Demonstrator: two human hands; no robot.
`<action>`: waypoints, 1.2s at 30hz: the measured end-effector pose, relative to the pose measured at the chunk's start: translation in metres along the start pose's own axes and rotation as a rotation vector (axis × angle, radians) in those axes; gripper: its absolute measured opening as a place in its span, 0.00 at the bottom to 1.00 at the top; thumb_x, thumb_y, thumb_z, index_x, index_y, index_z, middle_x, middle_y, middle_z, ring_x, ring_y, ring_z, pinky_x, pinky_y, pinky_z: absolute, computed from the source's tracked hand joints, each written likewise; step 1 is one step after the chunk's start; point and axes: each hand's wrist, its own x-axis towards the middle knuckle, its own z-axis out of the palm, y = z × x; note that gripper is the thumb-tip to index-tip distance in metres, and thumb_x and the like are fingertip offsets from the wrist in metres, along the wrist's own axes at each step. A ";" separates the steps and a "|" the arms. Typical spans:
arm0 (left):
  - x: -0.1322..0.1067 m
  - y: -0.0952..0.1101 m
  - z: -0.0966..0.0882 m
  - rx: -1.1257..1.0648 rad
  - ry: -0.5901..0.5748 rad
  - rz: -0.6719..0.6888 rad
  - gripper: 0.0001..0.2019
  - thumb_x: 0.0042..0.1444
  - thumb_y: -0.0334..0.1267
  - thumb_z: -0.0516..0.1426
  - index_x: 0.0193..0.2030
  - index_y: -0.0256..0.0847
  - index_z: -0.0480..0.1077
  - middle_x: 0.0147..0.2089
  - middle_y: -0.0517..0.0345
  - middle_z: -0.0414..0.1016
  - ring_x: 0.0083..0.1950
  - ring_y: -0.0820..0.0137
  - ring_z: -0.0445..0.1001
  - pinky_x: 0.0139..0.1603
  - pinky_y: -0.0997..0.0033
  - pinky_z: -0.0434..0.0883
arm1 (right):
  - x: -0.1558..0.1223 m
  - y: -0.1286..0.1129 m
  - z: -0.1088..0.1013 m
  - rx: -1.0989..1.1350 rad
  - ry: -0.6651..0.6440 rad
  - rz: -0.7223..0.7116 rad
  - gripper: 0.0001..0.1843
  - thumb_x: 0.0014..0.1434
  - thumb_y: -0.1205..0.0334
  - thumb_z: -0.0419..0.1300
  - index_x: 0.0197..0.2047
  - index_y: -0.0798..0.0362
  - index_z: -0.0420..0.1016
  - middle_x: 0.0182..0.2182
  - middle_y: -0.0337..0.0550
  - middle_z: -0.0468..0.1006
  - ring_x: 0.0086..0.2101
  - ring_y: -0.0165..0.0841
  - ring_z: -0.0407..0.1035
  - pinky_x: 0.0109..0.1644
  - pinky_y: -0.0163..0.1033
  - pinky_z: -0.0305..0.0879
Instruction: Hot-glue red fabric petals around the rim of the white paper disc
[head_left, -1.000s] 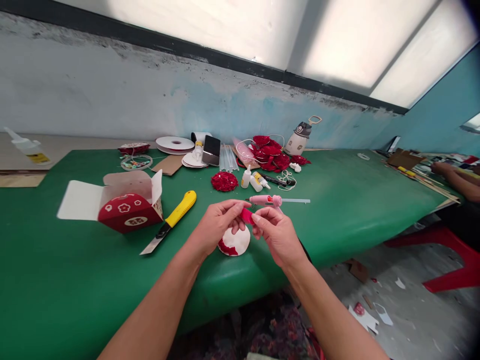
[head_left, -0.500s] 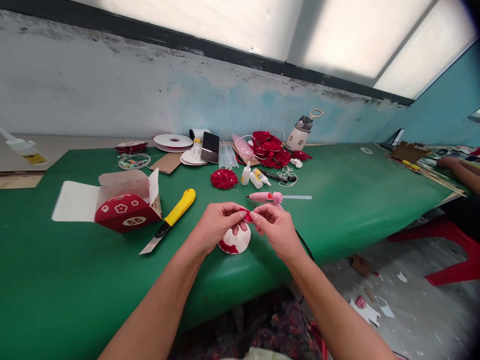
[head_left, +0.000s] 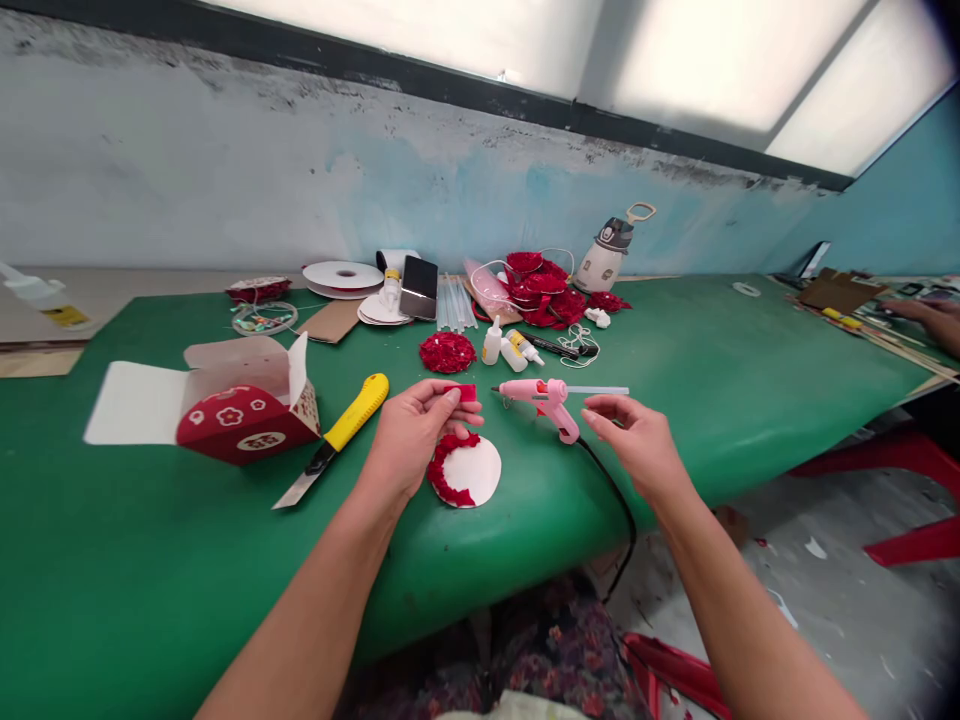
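Observation:
My left hand (head_left: 411, 432) pinches a small red petal piece (head_left: 463, 393) between thumb and fingers, just above a white paper disc (head_left: 466, 470) edged with red petals on the green table (head_left: 150, 560). My right hand (head_left: 636, 445) is open, fingers loosely curled, empty, and sits just right of the pink glue gun (head_left: 546, 397) without touching it. The gun lies on the table with a glue stick poking out to the right and its black cord running off the front edge.
A yellow utility knife (head_left: 341, 434) and an open red-and-white box (head_left: 232, 405) lie left of my hands. Red flower pieces (head_left: 544, 290), glue bottles (head_left: 506, 348), ribbon spools (head_left: 343, 277) and a phone (head_left: 418, 287) crowd the back. Another person's hand (head_left: 926, 320) works at far right.
My right hand let go of the red piece and moved right toward the glue gun. The left hand kept the piece and shifted slightly left, uncovering the disc.

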 end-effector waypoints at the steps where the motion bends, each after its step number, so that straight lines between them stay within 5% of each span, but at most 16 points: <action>1: 0.001 0.000 -0.001 -0.008 0.022 0.010 0.10 0.53 0.38 0.61 0.38 0.34 0.69 0.33 0.50 0.80 0.32 0.68 0.79 0.28 0.74 0.72 | 0.005 0.002 0.001 -0.023 -0.017 -0.004 0.17 0.46 0.54 0.69 0.37 0.55 0.79 0.33 0.47 0.80 0.34 0.38 0.72 0.38 0.44 0.69; 7: 0.004 -0.001 -0.001 0.009 0.043 -0.006 0.09 0.53 0.36 0.61 0.38 0.33 0.69 0.33 0.50 0.80 0.32 0.68 0.79 0.29 0.74 0.72 | 0.011 0.014 0.016 -0.130 -0.149 -0.042 0.23 0.48 0.55 0.67 0.48 0.54 0.78 0.44 0.50 0.79 0.39 0.41 0.74 0.40 0.47 0.70; 13: 0.005 -0.002 0.000 0.042 0.029 -0.036 0.10 0.53 0.37 0.61 0.39 0.33 0.70 0.33 0.49 0.80 0.31 0.68 0.78 0.28 0.74 0.71 | 0.015 0.016 0.029 -0.266 -0.148 -0.080 0.26 0.50 0.53 0.65 0.51 0.55 0.76 0.44 0.51 0.78 0.38 0.42 0.72 0.42 0.48 0.67; 18: 0.007 -0.005 -0.001 0.091 0.020 -0.034 0.10 0.53 0.39 0.62 0.37 0.33 0.72 0.34 0.49 0.80 0.31 0.69 0.77 0.27 0.74 0.70 | 0.020 0.012 0.036 -0.329 -0.190 -0.100 0.23 0.52 0.52 0.63 0.49 0.55 0.77 0.39 0.49 0.79 0.36 0.42 0.71 0.38 0.45 0.65; 25: 0.010 -0.014 -0.009 0.212 0.032 -0.022 0.10 0.51 0.41 0.64 0.37 0.36 0.78 0.29 0.54 0.78 0.28 0.74 0.71 0.27 0.78 0.65 | 0.023 0.015 0.042 -0.329 -0.229 -0.118 0.20 0.53 0.53 0.62 0.47 0.55 0.77 0.44 0.50 0.80 0.38 0.43 0.72 0.38 0.43 0.66; 36: 0.009 -0.011 -0.004 0.166 -0.013 -0.077 0.12 0.51 0.42 0.63 0.36 0.34 0.76 0.26 0.54 0.77 0.24 0.77 0.66 0.27 0.77 0.65 | 0.019 0.016 0.041 -0.337 -0.201 -0.116 0.20 0.53 0.54 0.64 0.47 0.55 0.76 0.41 0.50 0.80 0.41 0.45 0.73 0.43 0.48 0.68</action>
